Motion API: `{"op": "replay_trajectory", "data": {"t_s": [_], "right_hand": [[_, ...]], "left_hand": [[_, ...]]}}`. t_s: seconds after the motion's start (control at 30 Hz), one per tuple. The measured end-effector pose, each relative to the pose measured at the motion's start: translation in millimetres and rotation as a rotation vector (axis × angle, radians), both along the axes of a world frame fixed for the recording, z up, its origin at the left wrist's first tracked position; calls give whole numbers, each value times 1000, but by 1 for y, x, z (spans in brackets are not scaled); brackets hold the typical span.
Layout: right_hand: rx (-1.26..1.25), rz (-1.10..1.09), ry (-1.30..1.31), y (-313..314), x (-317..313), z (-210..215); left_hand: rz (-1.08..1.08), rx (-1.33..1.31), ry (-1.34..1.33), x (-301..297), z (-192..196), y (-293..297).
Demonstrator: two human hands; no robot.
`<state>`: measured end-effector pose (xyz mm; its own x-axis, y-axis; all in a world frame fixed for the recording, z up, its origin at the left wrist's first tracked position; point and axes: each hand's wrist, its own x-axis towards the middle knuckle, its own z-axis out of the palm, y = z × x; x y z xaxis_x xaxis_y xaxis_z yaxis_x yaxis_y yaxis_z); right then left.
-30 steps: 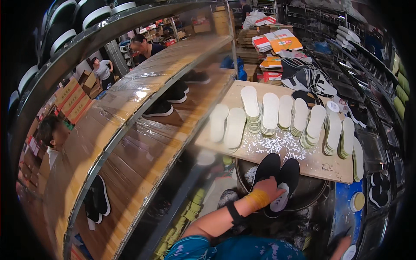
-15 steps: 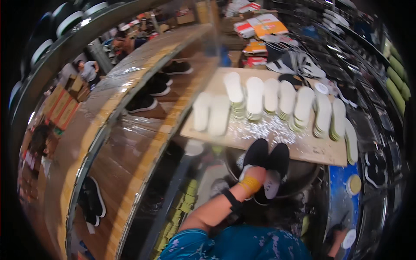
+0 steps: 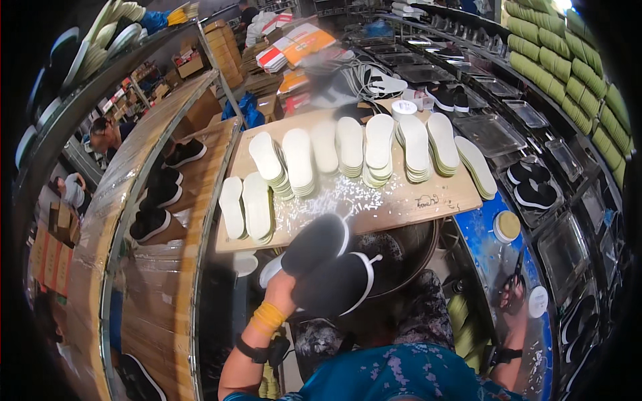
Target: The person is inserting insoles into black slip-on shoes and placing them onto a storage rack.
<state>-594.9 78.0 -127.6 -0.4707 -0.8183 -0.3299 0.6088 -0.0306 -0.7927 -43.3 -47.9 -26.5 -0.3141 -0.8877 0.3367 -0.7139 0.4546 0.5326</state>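
My left hand [image 3: 279, 294], a yellow band and a dark strap at its wrist, grips a pair of black slip-on shoes [image 3: 331, 284] with white soles. The pair hangs over the near edge of a wooden board [image 3: 455, 187]. A small white end sticks out at one shoe's toe. My right hand [image 3: 513, 298] is low at the right, over a blue surface [image 3: 481, 230], with its fingers closed around black-handled scissors [image 3: 519, 266]. A round tub with a yellowish top [image 3: 507, 226] and a white lid [image 3: 538, 301] are near that hand.
Stacks of white insoles [image 3: 297, 160] and scattered white clippings [image 3: 341, 197] cover much of the board. Below it is a dark round basin [image 3: 421, 254]. A shelf with black shoes [image 3: 150, 224] runs along the left; racks with trays [image 3: 565, 244] stand on the right.
My left hand has moved left and turned the shoes so their toes point up and right. My view has swung right, showing my right hand with the scissors more fully.
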Motion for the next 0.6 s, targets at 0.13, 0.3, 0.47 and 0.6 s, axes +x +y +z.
{"op": "replay_trajectory", "data": {"t_s": [0.13, 0.3, 0.47, 0.6], "right_hand": [[12, 495, 162, -48, 61, 32], [-252, 985, 906, -108, 168, 92], [-520, 945, 1322, -138, 220, 108], [-522, 967, 1500, -138, 231, 110]], "left_hand": [[-176, 61, -85, 12, 19, 7], [-251, 178, -147, 22, 41, 13], [-291, 200, -177, 21, 43, 18], [-330, 220, -215, 17, 46, 26]]}}
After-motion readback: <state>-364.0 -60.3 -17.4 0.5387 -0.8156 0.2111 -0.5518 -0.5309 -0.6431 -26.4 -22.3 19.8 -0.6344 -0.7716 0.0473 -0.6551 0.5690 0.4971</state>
